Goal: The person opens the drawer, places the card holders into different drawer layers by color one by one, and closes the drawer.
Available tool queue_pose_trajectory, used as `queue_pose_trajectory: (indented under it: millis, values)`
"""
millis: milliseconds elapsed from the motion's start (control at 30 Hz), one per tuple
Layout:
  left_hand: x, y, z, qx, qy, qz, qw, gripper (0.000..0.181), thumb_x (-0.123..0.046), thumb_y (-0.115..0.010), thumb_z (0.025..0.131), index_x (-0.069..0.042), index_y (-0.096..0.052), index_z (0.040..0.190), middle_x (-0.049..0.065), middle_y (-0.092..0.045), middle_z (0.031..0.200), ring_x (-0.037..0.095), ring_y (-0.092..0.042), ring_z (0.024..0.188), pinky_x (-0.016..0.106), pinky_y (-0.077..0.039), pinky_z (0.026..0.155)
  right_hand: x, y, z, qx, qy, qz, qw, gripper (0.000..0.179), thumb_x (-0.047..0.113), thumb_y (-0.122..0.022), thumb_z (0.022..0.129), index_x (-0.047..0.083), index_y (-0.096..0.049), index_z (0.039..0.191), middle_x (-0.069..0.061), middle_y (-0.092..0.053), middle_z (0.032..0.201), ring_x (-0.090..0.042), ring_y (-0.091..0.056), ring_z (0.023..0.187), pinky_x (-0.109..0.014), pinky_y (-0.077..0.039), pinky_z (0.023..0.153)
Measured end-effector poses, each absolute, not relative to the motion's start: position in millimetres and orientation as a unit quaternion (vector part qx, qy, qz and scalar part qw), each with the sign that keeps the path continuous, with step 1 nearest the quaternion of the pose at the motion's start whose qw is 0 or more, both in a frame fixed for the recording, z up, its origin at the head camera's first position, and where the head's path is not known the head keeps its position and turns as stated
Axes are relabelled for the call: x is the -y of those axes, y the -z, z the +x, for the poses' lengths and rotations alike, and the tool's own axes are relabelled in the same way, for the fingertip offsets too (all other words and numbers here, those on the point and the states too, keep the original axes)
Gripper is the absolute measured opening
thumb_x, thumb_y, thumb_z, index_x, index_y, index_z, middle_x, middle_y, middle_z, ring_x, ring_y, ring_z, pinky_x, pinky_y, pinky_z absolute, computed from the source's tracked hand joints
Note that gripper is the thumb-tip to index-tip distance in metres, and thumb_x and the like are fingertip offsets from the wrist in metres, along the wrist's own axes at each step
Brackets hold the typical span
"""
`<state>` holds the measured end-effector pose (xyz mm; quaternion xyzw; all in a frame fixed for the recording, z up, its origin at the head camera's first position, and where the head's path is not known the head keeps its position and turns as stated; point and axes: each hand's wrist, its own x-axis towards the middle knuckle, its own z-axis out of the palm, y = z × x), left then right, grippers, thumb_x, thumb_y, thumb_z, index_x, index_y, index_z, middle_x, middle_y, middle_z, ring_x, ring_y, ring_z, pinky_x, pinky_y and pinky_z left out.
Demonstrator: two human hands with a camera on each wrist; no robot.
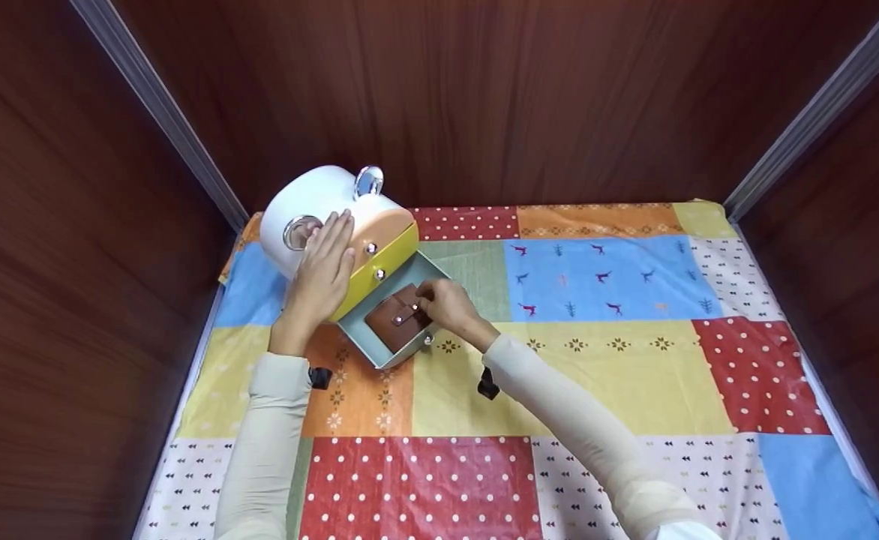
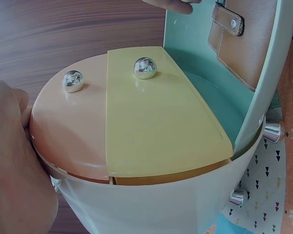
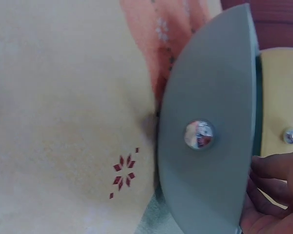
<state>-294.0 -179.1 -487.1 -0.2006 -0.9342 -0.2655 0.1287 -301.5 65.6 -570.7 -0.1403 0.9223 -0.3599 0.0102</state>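
Note:
A white rounded storage box (image 1: 312, 199) with peach (image 2: 71, 122) and yellow drawers (image 2: 156, 117) stands tilted at the back left. My left hand (image 1: 323, 266) rests with straight fingers against its side. The pale green bottom drawer (image 1: 357, 330) is pulled out. Inside it lies a brown leather wallet (image 1: 394, 319) with a snap strap. My right hand (image 1: 447, 304) reaches over the drawer's side, and its bent fingers and thumb pinch the wallet's edge near a snap. The fingertips are partly hidden behind the green drawer front (image 3: 210, 126) in the right wrist view.
Silver knobs (image 3: 199, 134) stick out from the drawers, and a small oval mirror (image 1: 369, 181) stands on the box. A patchwork cloth (image 1: 604, 375) covers the table. Dark wood panels (image 1: 484, 97) rise behind and at both sides.

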Motion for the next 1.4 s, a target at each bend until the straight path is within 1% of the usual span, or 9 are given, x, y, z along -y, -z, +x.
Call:
queue_pose_trajectory:
  millis: [300, 400, 533, 633, 800, 933, 1100, 1267, 1400]
  values:
    - [179.9, 487.2, -293.3, 0.933, 0.267, -0.202, 0.132, 0.055, -0.028, -0.033, 0.117, -0.010, -0.028, 0.169, 0.005, -0.024, 0.179, 0.027, -0.015, 0.168, 0.043, -0.006, 0.139, -82.7, 562.9, -294.0, -0.903, 0.411, -0.122, 0.004, 0.014, 0.004, -0.069, 0.097, 0.000, -0.079, 0.106, -0.015, -0.081, 0.103, -0.026, -0.073, 0.094, -0.043, -0.062, 0.088]
    - [180.2, 487.3, -293.4, 0.934, 0.265, -0.203, 0.130, 0.055, -0.028, -0.033, 0.117, -0.010, -0.028, 0.169, 0.005, -0.023, 0.179, 0.027, -0.015, 0.168, 0.043, -0.006, 0.139, -88.3, 563.0, -289.5, -0.899, 0.423, -0.115, 0.009, 0.012, 0.006, -0.069, 0.097, 0.001, -0.079, 0.102, -0.014, -0.080, 0.097, -0.019, -0.070, 0.083, -0.034, -0.060, 0.076]
    - [180.7, 486.5, -293.7, 0.933, 0.267, -0.202, 0.129, 0.055, -0.028, -0.032, 0.117, -0.010, -0.027, 0.169, 0.005, -0.023, 0.179, 0.028, -0.015, 0.168, 0.044, -0.006, 0.139, -95.9, 564.6, -283.0, -0.887, 0.450, -0.105, 0.026, 0.011, 0.009, -0.068, 0.100, 0.001, -0.075, 0.098, -0.011, -0.077, 0.088, -0.009, -0.063, 0.069, -0.021, -0.052, 0.060]
    - [181.4, 486.5, -294.1, 0.933, 0.268, -0.201, 0.128, 0.055, -0.029, -0.032, 0.117, -0.011, -0.026, 0.170, 0.005, -0.022, 0.179, 0.028, -0.014, 0.168, 0.044, -0.006, 0.139, -101.3, 567.6, -277.7, -0.878, 0.466, -0.103, 0.036, 0.013, 0.012, -0.068, 0.102, 0.003, -0.072, 0.095, -0.011, -0.075, 0.083, -0.008, -0.062, 0.063, -0.018, -0.048, 0.054]
    - [183.1, 489.0, -294.2, 0.932, 0.267, -0.202, 0.136, 0.055, -0.026, -0.033, 0.117, -0.009, -0.028, 0.169, 0.006, -0.025, 0.178, 0.029, -0.016, 0.168, 0.044, -0.006, 0.139, -107.4, 578.7, -269.8, -0.877, 0.463, -0.118, 0.043, 0.014, 0.013, -0.066, 0.104, 0.004, -0.072, 0.094, -0.019, -0.077, 0.084, -0.010, -0.064, 0.062, -0.017, -0.048, 0.053]
    - [183.3, 490.2, -294.6, 0.932, 0.268, -0.202, 0.137, 0.055, -0.026, -0.034, 0.117, -0.008, -0.028, 0.169, 0.007, -0.025, 0.178, 0.029, -0.016, 0.167, 0.044, -0.007, 0.139, -108.4, 589.9, -264.2, -0.893, 0.428, -0.134, 0.040, 0.012, 0.011, -0.066, 0.102, 0.004, -0.073, 0.096, -0.013, -0.076, 0.085, -0.009, -0.060, 0.066, -0.018, -0.048, 0.058]
    - [182.1, 489.5, -295.1, 0.934, 0.268, -0.200, 0.128, 0.056, -0.027, -0.033, 0.117, -0.010, -0.026, 0.169, 0.005, -0.023, 0.179, 0.028, -0.014, 0.168, 0.043, -0.005, 0.139, -105.0, 602.9, -257.3, -0.904, 0.401, -0.139, 0.054, 0.014, 0.017, -0.069, 0.102, 0.004, -0.075, 0.101, -0.009, -0.076, 0.087, -0.009, -0.058, 0.069, -0.022, -0.050, 0.061]
    - [180.7, 488.6, -296.3, 0.933, 0.268, -0.203, 0.127, 0.056, -0.027, -0.033, 0.117, -0.009, -0.026, 0.169, 0.005, -0.022, 0.179, 0.028, -0.014, 0.168, 0.043, -0.005, 0.139, -99.5, 613.7, -253.3, -0.907, 0.390, -0.138, 0.079, 0.019, 0.026, -0.069, 0.104, 0.008, -0.074, 0.102, -0.007, -0.077, 0.086, -0.010, -0.065, 0.065, -0.022, -0.052, 0.057]
    - [180.9, 488.5, -296.8, 0.931, 0.268, -0.207, 0.134, 0.056, -0.025, -0.034, 0.116, -0.008, -0.027, 0.169, 0.007, -0.024, 0.178, 0.029, -0.016, 0.167, 0.045, -0.006, 0.139, -94.8, 619.2, -252.3, -0.902, 0.394, -0.147, 0.094, 0.023, 0.030, -0.068, 0.105, 0.008, -0.073, 0.103, -0.009, -0.078, 0.083, -0.015, -0.070, 0.062, -0.023, -0.050, 0.052]
